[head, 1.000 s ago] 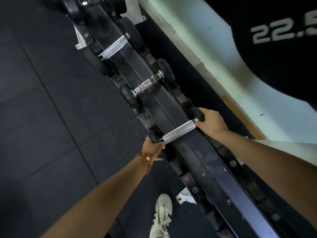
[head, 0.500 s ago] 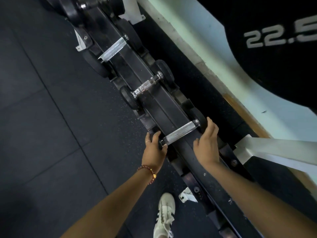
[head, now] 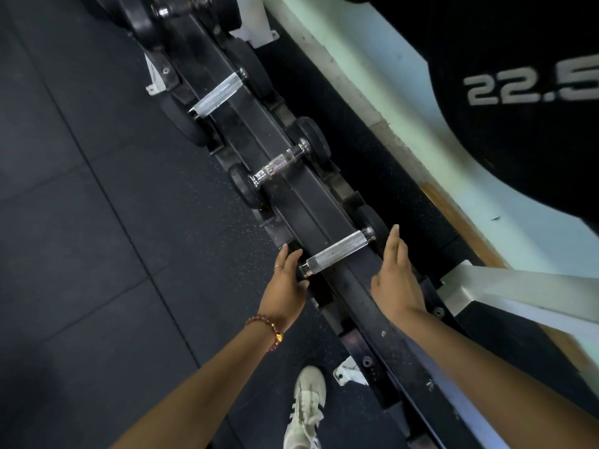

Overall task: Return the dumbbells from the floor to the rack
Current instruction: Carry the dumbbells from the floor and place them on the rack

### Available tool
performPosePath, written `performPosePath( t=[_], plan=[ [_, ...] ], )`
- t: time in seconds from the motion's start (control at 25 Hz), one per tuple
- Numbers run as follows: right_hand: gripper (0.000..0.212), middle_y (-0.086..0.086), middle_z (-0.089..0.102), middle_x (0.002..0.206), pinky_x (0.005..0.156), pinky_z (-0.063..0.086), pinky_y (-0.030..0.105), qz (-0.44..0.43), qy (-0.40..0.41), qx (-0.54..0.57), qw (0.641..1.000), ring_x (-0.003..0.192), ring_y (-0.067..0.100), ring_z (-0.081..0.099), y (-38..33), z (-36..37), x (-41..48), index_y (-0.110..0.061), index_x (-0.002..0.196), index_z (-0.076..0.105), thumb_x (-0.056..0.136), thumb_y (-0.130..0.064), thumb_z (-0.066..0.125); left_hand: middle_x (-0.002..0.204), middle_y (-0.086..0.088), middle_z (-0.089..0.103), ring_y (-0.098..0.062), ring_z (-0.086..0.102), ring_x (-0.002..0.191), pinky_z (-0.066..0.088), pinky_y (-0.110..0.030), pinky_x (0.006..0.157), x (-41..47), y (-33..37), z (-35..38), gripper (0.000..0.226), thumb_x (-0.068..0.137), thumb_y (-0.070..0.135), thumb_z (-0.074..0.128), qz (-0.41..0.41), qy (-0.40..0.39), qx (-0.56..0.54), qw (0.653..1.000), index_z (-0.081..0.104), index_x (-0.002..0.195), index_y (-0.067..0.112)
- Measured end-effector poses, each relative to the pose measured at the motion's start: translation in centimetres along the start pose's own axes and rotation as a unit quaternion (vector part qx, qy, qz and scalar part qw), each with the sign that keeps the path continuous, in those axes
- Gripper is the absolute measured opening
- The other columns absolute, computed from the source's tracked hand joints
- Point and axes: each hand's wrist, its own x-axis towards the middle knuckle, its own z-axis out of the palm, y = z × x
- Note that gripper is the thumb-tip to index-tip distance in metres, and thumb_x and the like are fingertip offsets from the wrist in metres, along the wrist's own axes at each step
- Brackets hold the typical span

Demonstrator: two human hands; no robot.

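Dumbbell [head: 338,252] crosswise on rack [head: 351,283]

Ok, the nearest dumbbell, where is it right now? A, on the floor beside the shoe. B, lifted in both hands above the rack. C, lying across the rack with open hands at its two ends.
C: the nearest dumbbell lies across the rack with its handle bare, and the left hand and right hand are open, fingers straight, one at each end.
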Motion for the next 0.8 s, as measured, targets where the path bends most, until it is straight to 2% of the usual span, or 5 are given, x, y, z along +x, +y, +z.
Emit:
performPosePath(
  t=[0.28, 0.4, 0.48, 0.64, 0.8],
  plan=[
    [0.077, 0.009, 0.012, 0.153, 0.079, 0.051, 0.034, 0.069, 0.044, 0.185, 0.979, 0.109, 0.027, 0.053, -2.0, -0.5, -2.1, -0.012, 0.151, 0.008, 0.087, 0.0, 0.051, 0.159, -0.002, 0.005, -0.021, 0.042, 0.132, 0.037, -0.018, 0.092, -1.5, -0.3, -1.6, 0.064, 0.093, 0.015, 0.053, 0.001, -0.031, 0.066, 0.997, 0.021, 0.149, 0.022],
    [0.04, 0.001, 0.047, 0.128, 0.088, 0.049, 0.026, -0.001, 0.124, 0.309, 0.943, 0.101, 0.007, 0.055, -3.3, -4.3, -3.5, -0.014, 0.121, 0.052, 0.087, 0.005, 0.05, 0.152, -0.007, 0.025, -0.024, 0.044, 0.129, 0.038, -0.023, 0.098, -3.3, 1.7, -3.7, 0.055, 0.094, 0.019, 0.052, 0.041, -0.027, 0.127, 0.991, 0.031, 0.145, 0.015],
    [0.029, -0.006, 0.063, 0.099, 0.084, 0.047, 0.019, -0.033, 0.054, 0.351, 0.934, 0.089, -0.004, 0.06, -4.1, -8.7, -5.3, -0.021, 0.095, 0.061, 0.089, 0.004, 0.049, 0.138, -0.004, 0.043, -0.021, 0.052, 0.118, 0.039, -0.022, 0.091, -5.4, 4.9, -6.0, 0.045, 0.094, 0.018, 0.051, 0.104, -0.043, 0.157, 0.981, 0.042, 0.138, 0.015],
    [0.023, -0.013, 0.065, 0.085, 0.086, 0.047, 0.021, -0.065, -0.109, 0.286, 0.95, 0.089, 0.007, 0.063, -6.3, -17.8, -12.6, -0.029, 0.085, 0.061, 0.092, -0.009, 0.053, 0.119, -0.002, 0.062, -0.018, 0.061, 0.104, 0.047, -0.027, 0.09, -11.4, 12.3, -11.6, 0.029, 0.095, 0.015, 0.049, 0.226, -0.111, 0.184, 0.95, 0.058, 0.122, 0.015],
    [0.013, -0.014, 0.066, 0.09, 0.085, 0.045, 0.015, -0.054, -0.053, 0.234, 0.969, 0.091, -0.003, 0.06, -9.0, -25.9, -24.7, -0.027, 0.088, 0.064, 0.092, -0.019, 0.056, 0.113, 0.006, 0.066, -0.011, 0.061, 0.103, 0.049, -0.031, 0.093, -20.1, 18.0, -16.3, 0.026, 0.095, 0.019, 0.048, 0.324, -0.145, 0.169, 0.919, 0.061, 0.117, 0.02]
  ],
)
